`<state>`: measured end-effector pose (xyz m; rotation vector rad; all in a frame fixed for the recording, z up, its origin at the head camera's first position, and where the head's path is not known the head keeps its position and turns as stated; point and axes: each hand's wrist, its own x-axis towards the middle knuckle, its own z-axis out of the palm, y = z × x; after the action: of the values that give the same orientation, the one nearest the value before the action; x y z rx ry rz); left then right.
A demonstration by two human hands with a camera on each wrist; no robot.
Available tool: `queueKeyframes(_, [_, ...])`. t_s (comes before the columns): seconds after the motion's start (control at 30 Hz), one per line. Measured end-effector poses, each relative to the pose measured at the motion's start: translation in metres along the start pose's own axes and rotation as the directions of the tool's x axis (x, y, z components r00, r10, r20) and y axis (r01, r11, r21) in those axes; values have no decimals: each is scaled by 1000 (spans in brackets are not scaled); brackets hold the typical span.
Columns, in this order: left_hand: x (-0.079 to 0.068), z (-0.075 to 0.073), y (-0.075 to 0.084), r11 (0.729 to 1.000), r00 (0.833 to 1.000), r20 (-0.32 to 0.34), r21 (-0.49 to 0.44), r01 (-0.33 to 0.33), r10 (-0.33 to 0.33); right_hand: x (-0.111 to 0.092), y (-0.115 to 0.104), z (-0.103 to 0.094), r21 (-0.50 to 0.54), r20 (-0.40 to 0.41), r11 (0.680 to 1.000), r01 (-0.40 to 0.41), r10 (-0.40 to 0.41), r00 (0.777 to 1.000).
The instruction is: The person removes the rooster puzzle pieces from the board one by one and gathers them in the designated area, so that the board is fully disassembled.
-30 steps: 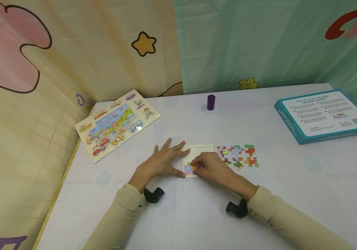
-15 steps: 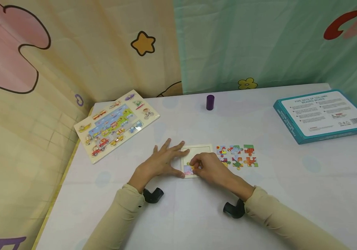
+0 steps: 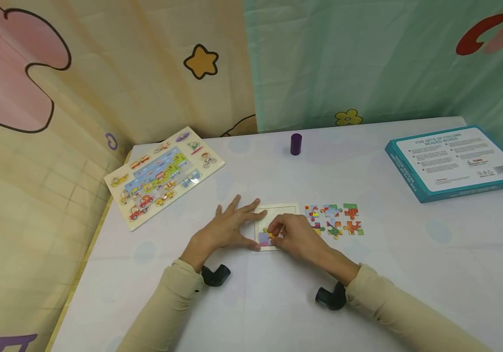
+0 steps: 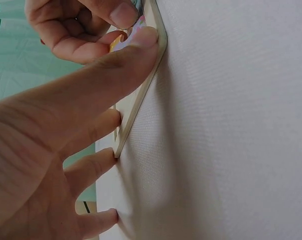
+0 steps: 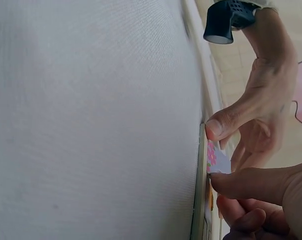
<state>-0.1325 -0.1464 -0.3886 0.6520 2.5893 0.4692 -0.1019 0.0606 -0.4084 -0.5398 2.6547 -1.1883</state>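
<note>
A small pale puzzle tray [image 3: 280,211] lies flat mid-table, with a lilac puzzle piece [image 3: 264,239] in its lower left corner. My left hand [image 3: 229,229] rests along the tray's left edge with fingers spread; its thumb presses the lower left corner, seen closely in the left wrist view. My right hand [image 3: 301,238] bends over the tray's lower part, thumb and fingers pinching a puzzle piece with yellow-orange on it [image 5: 210,196]. The fingers hide most of that piece. Right of the tray lie several loose puzzle pieces [image 3: 333,228] in two rows, some partly behind my right hand.
A vehicle picture board [image 3: 165,176] lies at the back left. Towards the back stands a purple cylinder [image 3: 296,144]. A teal-edged box [image 3: 458,161] occupies the right side. Black wrist-camera mounts [image 3: 216,275] sit under both wrists. Patterned curtains border the table.
Both hands stay in almost the same place. The right hand's fingers shift only very slightly over the lower part of the tray.
</note>
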Motion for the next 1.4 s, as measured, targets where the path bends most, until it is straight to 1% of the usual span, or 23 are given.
queueKeyframes(0.27, [0,0,0,1000,1000,-4,7,1,-1,-8,1,-1,86,-55,994,69,-64,996])
queueKeyframes(0.33, [1,0,1,1000,1000,-1,8,4,-4,-9,1,-1,93,-59,992,85,-79,995])
queueKeyframes(0.47, [1,0,0,1000,1000,4,8,8,-8,-8,1,-1,95,-57,991,91,-86,995])
queueKeyframes(0.73, [0,1,0,1000,1000,4,-9,5,-5,-5,-1,-6,143,-53,988,59,-52,997])
queueKeyframes(0.83, [0,0,0,1000,1000,5,-7,5,-5,-5,0,-6,148,-59,987,61,-53,997])
queueKeyframes(0.97, [0,0,0,1000,1000,3,2,5,-5,-6,3,-7,163,-56,985,53,-44,997])
queueKeyframes(1.07, [0,0,0,1000,1000,3,5,3,-3,-8,5,-11,164,-60,986,31,-21,998])
queueKeyframes(1.3, [1,1,0,1000,1000,2,-4,2,-2,-17,18,-23,157,-119,988,8,11,993])
queueKeyframes(1.4, [1,1,0,1000,1000,1,-3,0,0,-23,25,-31,129,-153,991,-18,38,988])
